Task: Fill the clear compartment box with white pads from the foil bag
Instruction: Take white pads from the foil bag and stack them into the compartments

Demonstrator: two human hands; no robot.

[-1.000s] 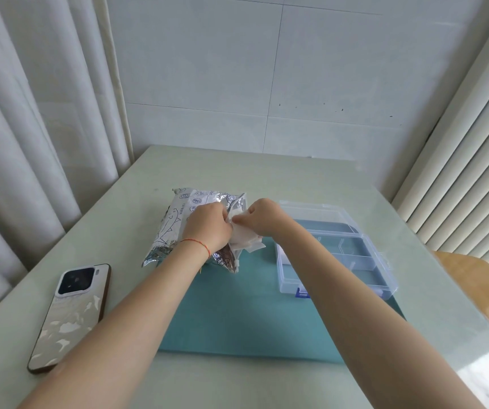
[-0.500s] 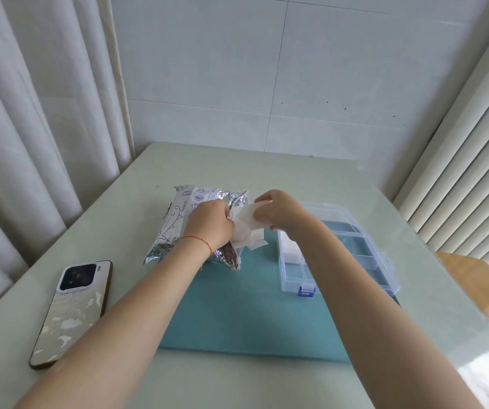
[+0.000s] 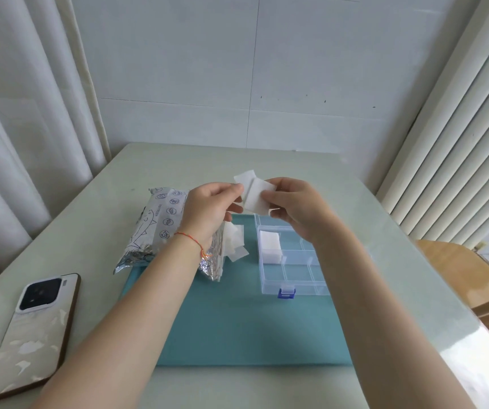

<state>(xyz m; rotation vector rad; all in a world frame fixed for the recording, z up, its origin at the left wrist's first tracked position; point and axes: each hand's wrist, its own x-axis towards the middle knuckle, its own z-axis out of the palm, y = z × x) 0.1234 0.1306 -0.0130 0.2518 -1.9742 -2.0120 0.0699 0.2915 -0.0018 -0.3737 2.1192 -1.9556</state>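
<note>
While both hands hold them up, the white pads (image 3: pixel 253 193) hang in the air above the far end of the clear compartment box (image 3: pixel 292 261), well clear of it. Two overlapping squares, thin, soft, near weightless; likely clingy, best pinched at an edge to peel apart. Left hand (image 3: pixel 207 211) pinches the left edge; right hand (image 3: pixel 296 206) pinches the right, fingers curled, both wrists raised. One box cell left of centre already holds a white stack. Foil bag (image 3: pixel 154 228) lies left of the box, loose pads spilling from its mouth. Teal mat under the box, on the worktop (image 3: pixel 385 219); phone far left.
</note>
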